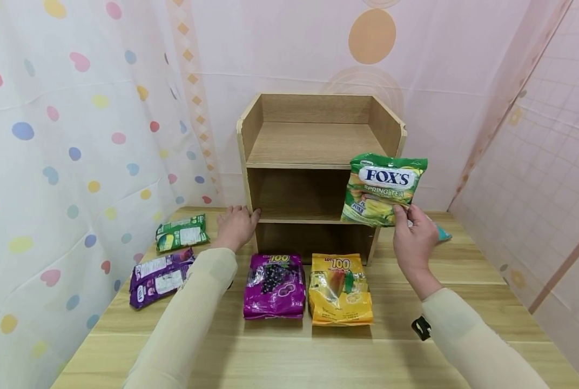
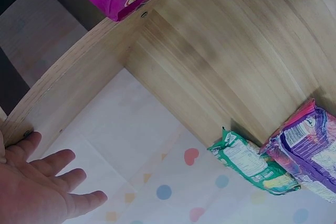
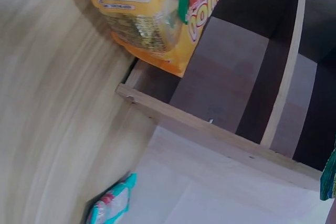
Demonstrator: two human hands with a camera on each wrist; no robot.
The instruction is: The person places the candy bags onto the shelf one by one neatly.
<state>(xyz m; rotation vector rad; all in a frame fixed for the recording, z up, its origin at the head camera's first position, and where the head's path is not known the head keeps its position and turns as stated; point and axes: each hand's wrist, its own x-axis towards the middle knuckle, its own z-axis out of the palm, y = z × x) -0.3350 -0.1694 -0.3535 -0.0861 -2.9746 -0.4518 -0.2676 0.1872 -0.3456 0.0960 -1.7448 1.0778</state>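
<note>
My right hand pinches a green bag of Fox's Spring Tea candy by its lower right corner. The bag is held upright before the right side of a small wooden shelf, overlapping its middle opening. My left hand rests at the shelf's left side panel, thumb by the front edge. In the left wrist view its fingers are spread and fairly straight along the panel's outer face. Only a sliver of the green bag shows in the right wrist view.
A purple grape candy bag and a yellow mango candy bag stand at the shelf's foot. Left of it lie a green bag and a purple bag. A turquoise bag lies to the right, near the patterned curtain.
</note>
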